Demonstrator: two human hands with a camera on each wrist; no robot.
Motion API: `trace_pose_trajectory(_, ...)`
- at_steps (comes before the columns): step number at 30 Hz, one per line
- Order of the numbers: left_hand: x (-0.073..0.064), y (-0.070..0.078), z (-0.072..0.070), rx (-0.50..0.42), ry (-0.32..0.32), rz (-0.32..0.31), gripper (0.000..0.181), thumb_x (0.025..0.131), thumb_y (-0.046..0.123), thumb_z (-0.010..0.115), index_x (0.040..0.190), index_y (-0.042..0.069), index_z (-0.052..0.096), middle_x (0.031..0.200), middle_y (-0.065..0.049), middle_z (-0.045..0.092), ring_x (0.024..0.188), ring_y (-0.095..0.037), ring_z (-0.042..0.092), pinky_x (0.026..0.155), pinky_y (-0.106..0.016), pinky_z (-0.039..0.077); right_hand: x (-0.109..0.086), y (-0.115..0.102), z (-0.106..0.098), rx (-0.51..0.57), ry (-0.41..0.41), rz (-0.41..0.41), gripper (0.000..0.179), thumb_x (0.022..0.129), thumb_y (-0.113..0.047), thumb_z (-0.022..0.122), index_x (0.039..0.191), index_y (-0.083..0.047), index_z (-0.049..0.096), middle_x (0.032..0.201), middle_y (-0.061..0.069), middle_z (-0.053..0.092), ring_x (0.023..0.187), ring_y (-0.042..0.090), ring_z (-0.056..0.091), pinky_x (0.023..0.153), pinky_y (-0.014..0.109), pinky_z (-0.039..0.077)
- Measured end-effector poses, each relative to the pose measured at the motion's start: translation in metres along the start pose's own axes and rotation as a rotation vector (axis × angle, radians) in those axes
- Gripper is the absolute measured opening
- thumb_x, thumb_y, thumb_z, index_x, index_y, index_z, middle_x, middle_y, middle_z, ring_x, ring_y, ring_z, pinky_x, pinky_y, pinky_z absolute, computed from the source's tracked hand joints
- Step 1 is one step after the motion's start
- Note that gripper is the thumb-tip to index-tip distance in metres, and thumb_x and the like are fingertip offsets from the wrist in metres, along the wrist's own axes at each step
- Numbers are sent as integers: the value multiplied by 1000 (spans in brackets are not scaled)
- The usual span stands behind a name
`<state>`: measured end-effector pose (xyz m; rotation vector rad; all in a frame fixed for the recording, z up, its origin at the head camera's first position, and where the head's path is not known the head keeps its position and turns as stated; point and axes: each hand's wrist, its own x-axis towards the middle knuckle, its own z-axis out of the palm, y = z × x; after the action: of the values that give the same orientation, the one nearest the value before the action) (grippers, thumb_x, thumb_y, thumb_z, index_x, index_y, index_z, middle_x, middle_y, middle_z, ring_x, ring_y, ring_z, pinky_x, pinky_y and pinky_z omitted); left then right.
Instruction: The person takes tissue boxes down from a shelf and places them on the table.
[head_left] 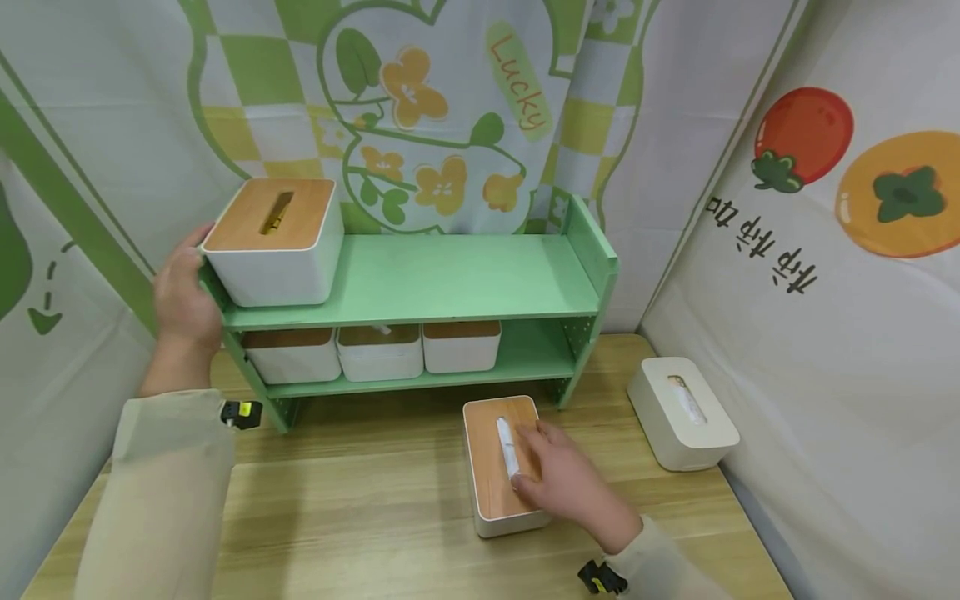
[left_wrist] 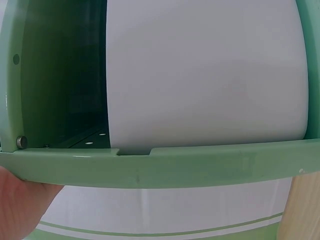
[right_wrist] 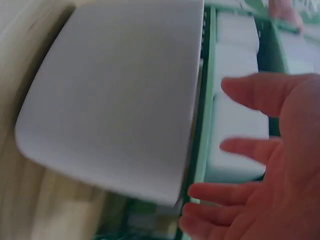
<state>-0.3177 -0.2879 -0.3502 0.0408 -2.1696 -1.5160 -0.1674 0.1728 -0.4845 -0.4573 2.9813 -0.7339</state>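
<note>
At the left end of the green two-tier shelf (head_left: 457,271), my left hand (head_left: 183,296) grips the side panel (left_wrist: 200,167) beside a large white tissue box (head_left: 273,275) with a wooden lid. Part of that hand shows under the panel in the left wrist view; its fingertips are hidden there. My right hand (head_left: 566,475) hovers over a wood-lidded tissue box (head_left: 491,483) on the table, near the white tissue (head_left: 507,447) in its slot. In the right wrist view its fingers (right_wrist: 225,192) are spread, and nothing is held between them.
Three smaller tissue boxes (head_left: 380,354) line the lower tier, with a bare stretch of tier (head_left: 536,350) at their right. An all-white tissue box (head_left: 681,417) stands at the wooden table's (head_left: 360,508) right edge. Printed curtains (head_left: 465,100) hang behind and at both sides.
</note>
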Motion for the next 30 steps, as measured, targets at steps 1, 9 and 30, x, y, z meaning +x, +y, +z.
trace_pose_trajectory(1,0,0,0,1,-1,-1,56,103,36,15,152,36,42,154,10,39,138,-7,29,114,-33,18,-2,-4,1,-67,1,-58,70,86,-34,76,146,-8,50,139,35,44,125,50,46,101,59,40)
trace_pose_trajectory(9,0,1,0,2,-13,2,55,104,36,14,153,35,40,156,9,36,141,-9,26,116,-33,15,-12,-28,8,-297,-90,-148,67,87,-54,71,137,-12,61,129,41,51,122,54,48,96,61,42)
trace_pose_trajectory(30,2,1,1,-30,1,-14,54,104,35,17,152,35,43,155,10,38,138,-7,29,115,-32,17,-18,-27,-5,-353,-142,-30,67,77,-52,80,132,-17,64,85,22,65,111,53,50,69,54,50)
